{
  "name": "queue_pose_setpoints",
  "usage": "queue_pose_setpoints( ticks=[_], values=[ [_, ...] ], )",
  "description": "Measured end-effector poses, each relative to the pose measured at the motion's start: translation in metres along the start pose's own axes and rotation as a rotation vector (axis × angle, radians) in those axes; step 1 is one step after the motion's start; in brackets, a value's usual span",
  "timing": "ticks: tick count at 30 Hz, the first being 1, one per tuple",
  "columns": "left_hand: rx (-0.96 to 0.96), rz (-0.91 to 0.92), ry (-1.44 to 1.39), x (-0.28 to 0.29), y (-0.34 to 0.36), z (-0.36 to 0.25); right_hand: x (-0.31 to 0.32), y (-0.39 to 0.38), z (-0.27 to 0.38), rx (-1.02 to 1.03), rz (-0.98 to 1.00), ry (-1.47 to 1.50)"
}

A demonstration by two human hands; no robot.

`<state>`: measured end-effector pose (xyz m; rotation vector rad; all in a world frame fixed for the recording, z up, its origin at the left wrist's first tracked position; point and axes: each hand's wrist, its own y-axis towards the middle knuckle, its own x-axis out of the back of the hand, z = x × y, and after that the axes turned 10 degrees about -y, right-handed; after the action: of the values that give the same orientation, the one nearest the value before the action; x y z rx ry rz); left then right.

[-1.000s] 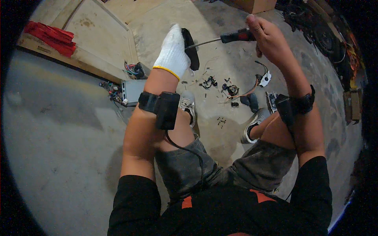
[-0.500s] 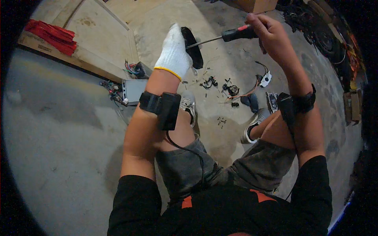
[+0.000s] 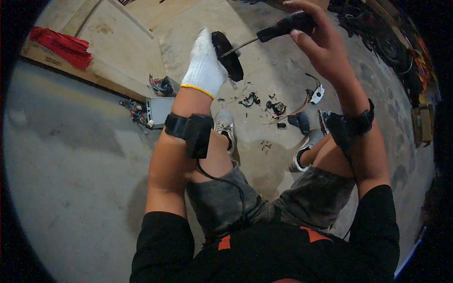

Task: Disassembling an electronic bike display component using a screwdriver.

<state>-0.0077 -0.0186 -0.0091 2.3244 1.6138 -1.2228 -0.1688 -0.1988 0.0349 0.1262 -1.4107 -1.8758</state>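
Observation:
My left hand (image 3: pixel 203 61), in a white knit glove with a yellow cuff edge, grips a black rounded part (image 3: pixel 232 67) of a kind I cannot make out. The glove hides most of its left side. A screwdriver (image 3: pixel 274 33) with a black handle slants down to the left, its metal tip meeting the face of that part. Around the handle's far end curl the thumb and fingers of my bare right hand (image 3: pixel 326 45). Beyond my feet, small black parts (image 3: pixel 279 108) and loose screws (image 3: pixel 265 146) lie on the concrete floor.
A wooden board (image 3: pixel 118 37) with a red cloth (image 3: pixel 61 46) on it lies at the far left. Beside it are a metal box (image 3: pixel 159 111) and tangled wires (image 3: pixel 137 111). A white piece with wires (image 3: pixel 317 94) lies to the right. Dark clutter (image 3: pixel 382 42) lines the far right.
My right hand has shifted its fingers on the screwdriver handle, which now tilts more steeply and sits slightly farther away. The black part has tilted a little in my left hand.

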Motion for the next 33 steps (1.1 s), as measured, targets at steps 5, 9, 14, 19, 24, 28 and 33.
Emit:
queue_pose_setpoints(
  ticks=[5, 9, 14, 19, 24, 28, 33],
  values=[
    [-0.010, -0.052, 0.009, -0.003, -0.001, -0.003, 0.005, -0.006, 0.001, -0.652, 0.154, -0.016],
    [0.007, 0.012, 0.030, 0.000, -0.003, -0.003, 0.003, -0.005, -0.002, -0.334, 0.107, 0.001],
    [-0.014, 0.003, 0.003, 0.001, -0.001, -0.004, 0.002, 0.003, 0.002, -0.683, 0.294, -0.205],
    [0.001, -0.003, 0.029, 0.002, 0.000, -0.004, 0.001, 0.001, 0.014, -0.402, 0.099, -0.005],
    [-0.004, -0.024, 0.052, 0.001, 0.001, -0.004, 0.002, 0.000, 0.007, -0.718, 0.291, -0.004],
    [0.023, -0.013, 0.046, 0.000, 0.001, -0.005, -0.002, -0.001, -0.002, -0.280, 0.078, -0.054],
    [0.020, -0.003, 0.046, -0.001, 0.000, -0.002, 0.000, -0.001, -0.001, -0.751, 0.220, -0.003]
  ],
)
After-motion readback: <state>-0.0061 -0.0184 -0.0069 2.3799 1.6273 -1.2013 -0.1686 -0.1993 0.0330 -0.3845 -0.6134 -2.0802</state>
